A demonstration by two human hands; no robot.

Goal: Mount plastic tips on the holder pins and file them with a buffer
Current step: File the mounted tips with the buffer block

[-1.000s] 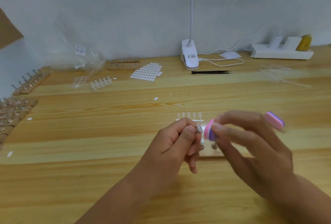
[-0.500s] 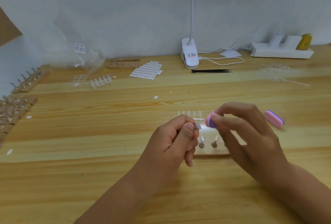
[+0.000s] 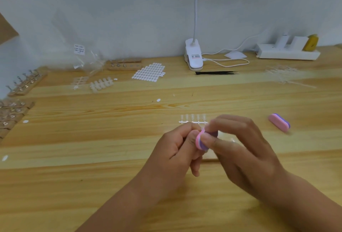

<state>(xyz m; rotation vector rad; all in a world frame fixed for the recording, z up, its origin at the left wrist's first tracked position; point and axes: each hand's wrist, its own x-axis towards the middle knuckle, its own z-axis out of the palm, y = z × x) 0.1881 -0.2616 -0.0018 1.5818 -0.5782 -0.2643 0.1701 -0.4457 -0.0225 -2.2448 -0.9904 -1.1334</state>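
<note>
The wooden counter [image 3: 92, 139] is the biggest thing here. At its back edge stands one white clip lamp [image 3: 193, 55], and one white power strip [image 3: 286, 53] sits by the back right corner. My two hands are over the middle, nearer the front edge. My right hand [image 3: 240, 148] grips one pink and purple buffer [image 3: 199, 141] in its fingers. My left hand [image 3: 175, 150] has its fingers curled, with the tips up against that buffer. I cannot tell if they pinch a tip. A second buffer [image 3: 279, 122] lies flat toward the right edge. One strip of five clear tips [image 3: 193, 120] lies just behind my hands.
</note>
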